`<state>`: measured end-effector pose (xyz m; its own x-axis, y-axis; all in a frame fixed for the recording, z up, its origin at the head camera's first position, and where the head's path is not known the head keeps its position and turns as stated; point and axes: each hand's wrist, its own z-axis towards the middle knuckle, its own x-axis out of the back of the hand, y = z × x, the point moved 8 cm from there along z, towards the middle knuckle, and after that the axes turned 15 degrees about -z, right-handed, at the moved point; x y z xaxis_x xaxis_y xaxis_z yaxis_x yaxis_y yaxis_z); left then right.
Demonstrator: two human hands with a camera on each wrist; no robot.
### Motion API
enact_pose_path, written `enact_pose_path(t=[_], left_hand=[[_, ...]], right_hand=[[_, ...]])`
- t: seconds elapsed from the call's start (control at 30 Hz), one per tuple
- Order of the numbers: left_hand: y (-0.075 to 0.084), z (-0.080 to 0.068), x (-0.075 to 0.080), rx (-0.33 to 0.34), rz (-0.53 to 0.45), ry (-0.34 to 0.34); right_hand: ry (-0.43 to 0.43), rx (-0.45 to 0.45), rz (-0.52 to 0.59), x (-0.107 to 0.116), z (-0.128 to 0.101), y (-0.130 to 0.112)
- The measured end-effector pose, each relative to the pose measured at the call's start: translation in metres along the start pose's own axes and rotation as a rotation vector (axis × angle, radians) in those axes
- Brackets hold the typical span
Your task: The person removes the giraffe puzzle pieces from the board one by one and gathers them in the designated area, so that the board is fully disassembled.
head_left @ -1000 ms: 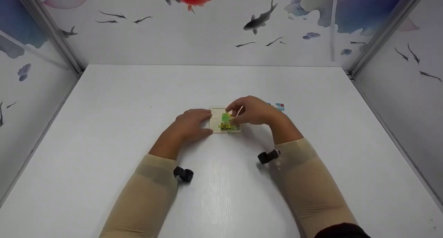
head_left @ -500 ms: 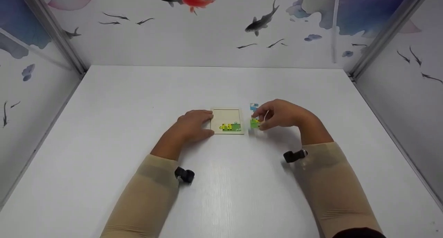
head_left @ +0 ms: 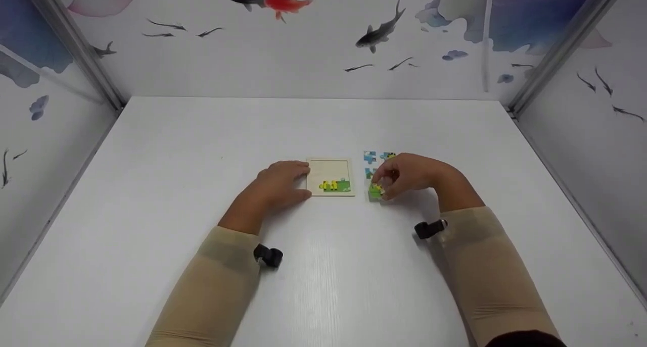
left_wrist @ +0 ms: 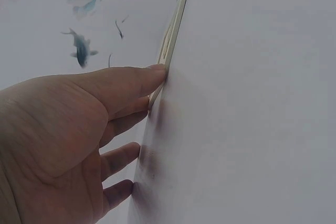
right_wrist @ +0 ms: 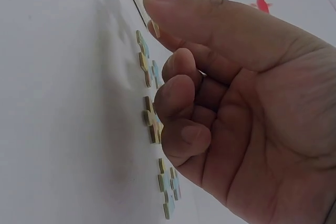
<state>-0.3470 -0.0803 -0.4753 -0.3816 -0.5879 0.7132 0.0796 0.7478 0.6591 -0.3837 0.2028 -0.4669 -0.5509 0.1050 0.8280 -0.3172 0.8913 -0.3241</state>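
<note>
A shallow wooden puzzle tray (head_left: 328, 169) lies mid-table, with joined green and yellow jigsaw pieces (head_left: 336, 186) along its near side. At the tray's left edge rests my left hand (head_left: 283, 182), thumb by the near corner and fingers spread farther up; the left wrist view shows the thumb (left_wrist: 134, 82) against the tray's edge. To the right of the tray, my right hand (head_left: 410, 175) pinches a green and yellow jigsaw piece (head_left: 375, 191) between thumb and index finger. Its other fingers are curled in the right wrist view, where the thumb (right_wrist: 210, 19) mostly hides the piece.
Loose blue jigsaw pieces (head_left: 370, 157) lie on the white table (head_left: 323, 266) beyond the right hand, partly covered by it. Several puzzle pieces (right_wrist: 165, 184) lie flat in the right wrist view. Printed panels (head_left: 323, 49) wall the table at the back and sides.
My right hand has carried the green jigsaw piece from over the tray out to the right, then slightly nearer to me. The left hand has stayed at the tray's edge.
</note>
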Motion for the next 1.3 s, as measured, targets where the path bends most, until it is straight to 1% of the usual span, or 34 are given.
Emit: enact_pose_path(t=[0.23, 0.43, 0.63, 0.73, 0.83, 0.93, 1.07, 1.3], left_hand=[[0.0, 0.001, 0.0, -0.011, 0.0, 0.004], [0.001, 0.002, 0.0, -0.019, 0.014, 0.001], [-0.001, 0.002, -0.001, -0.011, 0.011, 0.002], [-0.001, 0.002, -0.001, -0.006, 0.009, 0.003], [-0.001, 0.003, -0.001, -0.017, 0.016, -0.005], [0.0, 0.003, 0.0, -0.021, 0.023, -0.01], [0.0, 0.004, -0.001, -0.01, 0.027, -0.012], [-0.001, 0.004, -0.001, 0.001, 0.009, -0.014]], right_hand=[[0.01, -0.02, -0.057, -0.002, 0.002, -0.002], [0.01, -0.036, -0.039, -0.002, 0.002, 0.0], [0.032, -0.007, -0.015, 0.002, 0.0, -0.007], [0.048, 0.005, -0.024, 0.004, 0.001, -0.016], [0.069, 0.011, -0.03, 0.007, 0.003, -0.028], [0.082, 0.033, -0.026, 0.011, 0.007, -0.043], [0.088, 0.062, -0.031, 0.012, 0.014, -0.064], [0.098, 0.081, 0.017, 0.01, 0.026, -0.092]])
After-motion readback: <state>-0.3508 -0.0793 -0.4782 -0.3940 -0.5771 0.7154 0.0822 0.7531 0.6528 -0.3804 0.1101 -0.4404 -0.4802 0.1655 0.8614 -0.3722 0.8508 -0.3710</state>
